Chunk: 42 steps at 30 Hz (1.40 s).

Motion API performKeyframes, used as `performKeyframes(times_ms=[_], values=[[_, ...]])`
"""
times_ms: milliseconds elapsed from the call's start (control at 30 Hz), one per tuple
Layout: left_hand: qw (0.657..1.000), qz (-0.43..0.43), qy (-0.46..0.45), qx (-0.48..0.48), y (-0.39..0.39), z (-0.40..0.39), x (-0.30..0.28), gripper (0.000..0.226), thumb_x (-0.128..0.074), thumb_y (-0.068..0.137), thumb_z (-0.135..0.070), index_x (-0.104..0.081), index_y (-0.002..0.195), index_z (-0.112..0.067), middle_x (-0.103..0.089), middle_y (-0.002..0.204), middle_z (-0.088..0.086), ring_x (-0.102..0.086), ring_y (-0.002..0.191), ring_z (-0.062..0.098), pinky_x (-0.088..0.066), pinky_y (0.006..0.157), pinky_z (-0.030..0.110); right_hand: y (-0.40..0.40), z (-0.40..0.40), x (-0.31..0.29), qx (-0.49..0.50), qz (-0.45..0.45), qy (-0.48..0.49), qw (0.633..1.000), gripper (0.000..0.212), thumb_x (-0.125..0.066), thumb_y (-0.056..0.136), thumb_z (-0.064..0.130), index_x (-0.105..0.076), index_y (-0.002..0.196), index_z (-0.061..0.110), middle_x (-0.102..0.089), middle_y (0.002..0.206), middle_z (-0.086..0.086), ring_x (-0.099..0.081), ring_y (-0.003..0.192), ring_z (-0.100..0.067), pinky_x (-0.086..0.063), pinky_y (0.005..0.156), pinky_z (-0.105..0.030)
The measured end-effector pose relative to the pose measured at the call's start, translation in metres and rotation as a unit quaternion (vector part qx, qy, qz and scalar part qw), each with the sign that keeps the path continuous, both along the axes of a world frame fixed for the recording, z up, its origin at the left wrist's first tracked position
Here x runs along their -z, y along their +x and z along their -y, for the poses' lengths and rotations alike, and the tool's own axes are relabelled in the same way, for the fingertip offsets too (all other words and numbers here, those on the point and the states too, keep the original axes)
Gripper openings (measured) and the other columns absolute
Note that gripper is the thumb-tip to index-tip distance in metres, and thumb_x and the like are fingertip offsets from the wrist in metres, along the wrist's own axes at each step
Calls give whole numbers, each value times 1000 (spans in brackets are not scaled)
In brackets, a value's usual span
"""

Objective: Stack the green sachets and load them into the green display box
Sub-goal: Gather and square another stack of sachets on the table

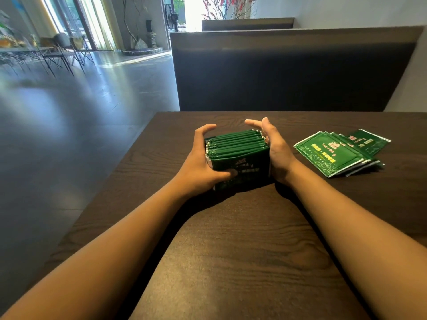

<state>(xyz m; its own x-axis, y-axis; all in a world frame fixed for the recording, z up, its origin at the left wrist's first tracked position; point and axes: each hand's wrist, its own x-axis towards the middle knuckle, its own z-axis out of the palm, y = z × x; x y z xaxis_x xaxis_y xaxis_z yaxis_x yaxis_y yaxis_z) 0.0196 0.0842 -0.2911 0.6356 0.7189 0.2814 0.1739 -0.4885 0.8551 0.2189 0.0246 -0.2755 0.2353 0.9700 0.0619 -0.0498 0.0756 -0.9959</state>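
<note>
The left hand (203, 165) clamps the near-left end of a block of green sachets (238, 153) standing on edge on the dark wooden table (231, 250); its thumb presses across the front sachet's printed face and its fingers curl up over the far left corner. I count roughly 10 edges in the block, though the back ones blur together. The right hand (275, 148) presses flat against the block's right end, palm in, fingers fairly straight and pointing away, thumb lifted above the top edges. So the 2 hands squeeze the pack between them, squaring it up.

Further right, well apart from the block, a fan of loose sachets (335, 153) lies flat and overlapping on the table, not yet gathered.

I cannot see the green display box anywhere from this angle, so loading looks some way off.

The risk, to my eye, is the block bursting: slick sachets held only by end pressure could bow in the middle and spill if either hand eases or the pack is lifted. The ragged white edges on the left suggest uneven alignment, which could snag later at a box mouth.
</note>
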Motion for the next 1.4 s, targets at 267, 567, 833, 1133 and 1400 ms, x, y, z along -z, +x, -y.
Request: performKeyframes(times_ms=[267,567,833,1133,1400], values=[[999,-20,-19,-28,9,-5,-4,94,-87,77,-3,-28,147,-26,-52,131,-10,-58,116,-4,-53,86,10,47,11,-17,227,352,-7,908,30,-43,103,44,-63,112,24,-64,115,-3,-57,105,-21,-50,87,-40],[999,-28,-27,-5,66,-9,-9,79,-82,80,2,-33,138,-17,-59,122,-9,-63,104,-15,-55,82,13,121,53,3,245,665,-247,661,80,-55,85,75,-43,145,23,-43,147,-18,-36,136,-43,-30,111,-57],[1000,-5,-29,11,100,-15,-4,74,-83,81,-1,-36,136,-17,-61,122,-7,-64,107,-10,-56,82,15,129,53,2,287,660,-175,672,83,-72,84,58,-35,151,27,-55,142,-8,-46,131,-38,-36,103,-51],[999,1,-34,34,94,-12,-8,80,-86,79,-7,-35,138,-25,-58,128,-10,-61,119,7,-58,98,33,110,57,7,255,657,-56,707,87,-74,82,11,-31,155,31,-45,135,-8,-46,120,-32,-38,102,-46],[999,9,-18,25,94,-9,-4,99,-92,73,-24,-26,147,-30,-48,135,-10,-55,123,4,-51,98,22,106,62,7,275,638,-80,715,77,-61,91,27,-24,157,20,-54,128,-10,-46,119,-33,-36,106,-52]])
